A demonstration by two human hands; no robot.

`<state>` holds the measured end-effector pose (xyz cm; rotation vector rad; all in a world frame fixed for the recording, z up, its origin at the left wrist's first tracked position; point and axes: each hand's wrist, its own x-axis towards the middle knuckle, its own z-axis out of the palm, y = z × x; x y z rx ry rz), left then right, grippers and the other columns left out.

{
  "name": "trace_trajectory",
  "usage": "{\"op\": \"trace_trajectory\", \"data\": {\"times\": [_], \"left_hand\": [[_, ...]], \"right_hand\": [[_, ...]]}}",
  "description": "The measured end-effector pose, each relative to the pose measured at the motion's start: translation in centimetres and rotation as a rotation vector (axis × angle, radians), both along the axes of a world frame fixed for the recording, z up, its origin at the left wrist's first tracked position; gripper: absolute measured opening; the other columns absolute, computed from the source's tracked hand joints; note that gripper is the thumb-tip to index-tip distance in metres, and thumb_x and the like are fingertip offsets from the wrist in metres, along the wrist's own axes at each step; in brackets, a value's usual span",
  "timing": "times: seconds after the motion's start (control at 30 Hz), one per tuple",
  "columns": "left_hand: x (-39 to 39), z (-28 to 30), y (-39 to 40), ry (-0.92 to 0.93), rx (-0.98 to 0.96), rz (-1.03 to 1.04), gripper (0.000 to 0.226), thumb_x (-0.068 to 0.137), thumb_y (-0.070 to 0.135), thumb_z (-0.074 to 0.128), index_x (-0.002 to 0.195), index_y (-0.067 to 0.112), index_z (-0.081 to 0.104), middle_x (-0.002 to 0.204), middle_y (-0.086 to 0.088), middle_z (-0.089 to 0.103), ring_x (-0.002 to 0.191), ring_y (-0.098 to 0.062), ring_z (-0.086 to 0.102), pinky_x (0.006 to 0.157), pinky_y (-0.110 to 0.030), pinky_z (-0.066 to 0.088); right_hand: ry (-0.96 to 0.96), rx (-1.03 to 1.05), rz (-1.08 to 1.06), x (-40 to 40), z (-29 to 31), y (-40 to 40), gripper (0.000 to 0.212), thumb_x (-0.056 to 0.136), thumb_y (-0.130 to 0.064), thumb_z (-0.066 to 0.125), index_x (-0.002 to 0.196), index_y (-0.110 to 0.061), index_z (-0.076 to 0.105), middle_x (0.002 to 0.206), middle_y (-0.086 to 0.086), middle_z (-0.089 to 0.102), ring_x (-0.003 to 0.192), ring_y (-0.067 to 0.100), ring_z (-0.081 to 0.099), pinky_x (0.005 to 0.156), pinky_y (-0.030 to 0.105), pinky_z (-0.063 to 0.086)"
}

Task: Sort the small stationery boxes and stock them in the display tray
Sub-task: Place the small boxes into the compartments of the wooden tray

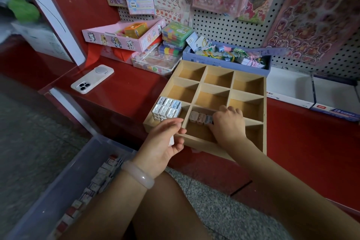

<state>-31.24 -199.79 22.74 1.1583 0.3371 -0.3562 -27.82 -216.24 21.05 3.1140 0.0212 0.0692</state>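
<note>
Both hands work at the near edge of a wooden display tray (214, 87) that sits on a red desk (124, 91). Her right hand (228, 124) reaches into the middle compartment of the front row, fingers curled down against a row of small brownish and grey boxes (200, 118) standing on end; whether it actually grips one cannot be told, since the fingertips are hidden. Her left hand (165, 142), with a pale bangle (137, 174) at the wrist, hovers just in front of the tray and holds a small white box (171, 140) in loosely curled fingers. White boxes (167, 110) fill the front-left compartment in a tight stack. On the floor at lower left, a clear plastic bin (64, 187) holds more small boxes. A phone (92, 79) lies face down on the desk.
</note>
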Motion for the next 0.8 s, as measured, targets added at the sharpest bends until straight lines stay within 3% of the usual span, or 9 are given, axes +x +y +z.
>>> {"op": "trace_trajectory", "data": {"times": [0.2,0.37,0.43,0.5,0.57,0.67,0.8], "left_hand": [[0.6,0.1,0.3,0.133,-0.170,0.035,0.007,0.090,0.010,0.058,0.094,0.007,0.063,0.075,-0.007,0.058,0.055,-0.010,0.053,0.046,-0.018,0.045],[0.9,0.5,0.6,0.183,-0.366,0.062,0.036,0.073,0.009,0.066,0.107,-0.002,0.059,0.091,-0.017,0.061,0.082,-0.024,0.066,0.071,-0.034,0.058],[0.8,0.7,0.6,0.168,-0.387,0.054,0.037,0.076,0.016,0.061,0.107,-0.002,0.058,0.102,-0.021,0.062,0.094,-0.029,0.064,0.083,-0.040,0.053],[0.7,0.8,0.4,0.152,-0.407,0.010,0.030,0.093,0.022,0.047,0.110,-0.001,0.058,0.100,-0.020,0.066,0.093,-0.026,0.065,0.090,-0.040,0.050],[0.5,0.9,0.3,0.135,-0.432,-0.037,0.035,0.100,0.025,0.036,0.112,0.001,0.060,0.096,-0.015,0.070,0.087,-0.022,0.069,0.083,-0.036,0.055],[0.4,0.9,0.1,0.107,-0.428,-0.094,0.035,0.101,0.025,0.034,0.111,0.006,0.061,0.099,-0.010,0.072,0.085,-0.017,0.071,0.064,-0.030,0.056],[0.3,0.8,0.3,0.094,-0.405,-0.122,0.033,0.101,0.027,0.036,0.112,0.009,0.061,0.103,-0.008,0.072,0.091,-0.017,0.070,0.070,-0.032,0.056]], "right_hand": [[0.025,0.016,0.018,0.0,0.2,0.0,0.029,0.097,-0.033,0.045,0.109,-0.013,0.063,0.113,0.007,0.057,0.108,0.025,0.051,0.093,0.034,0.035],[-0.030,0.032,0.022,-0.9,1.7,0.2,0.035,0.094,-0.041,0.047,0.109,-0.014,0.064,0.115,0.007,0.055,0.111,0.027,0.048,0.094,0.037,0.035],[-0.174,0.244,0.195,-1.3,2.1,0.7,0.034,0.090,-0.041,0.051,0.108,-0.017,0.067,0.108,0.007,0.059,0.104,0.027,0.054,0.088,0.036,0.038],[-0.208,0.517,0.466,-1.5,2.6,1.1,0.035,0.083,-0.037,0.055,0.107,-0.017,0.070,0.096,0.004,0.062,0.091,0.019,0.058,0.081,0.025,0.041],[-0.143,0.573,0.655,-1.6,2.5,1.3,0.039,0.079,-0.037,0.059,0.112,-0.018,0.069,0.097,0.001,0.064,0.087,0.011,0.053,0.082,0.015,0.036],[-0.075,0.564,0.698,-1.5,2.2,1.4,0.041,0.074,-0.029,0.071,0.112,-0.013,0.068,0.110,0.002,0.065,0.096,0.011,0.052,0.088,0.010,0.031],[-0.067,0.606,0.666,-1.5,2.1,1.6,0.036,0.074,-0.023,0.076,0.107,-0.012,0.070,0.105,-0.001,0.064,0.095,0.012,0.052,0.085,0.006,0.029]]}}
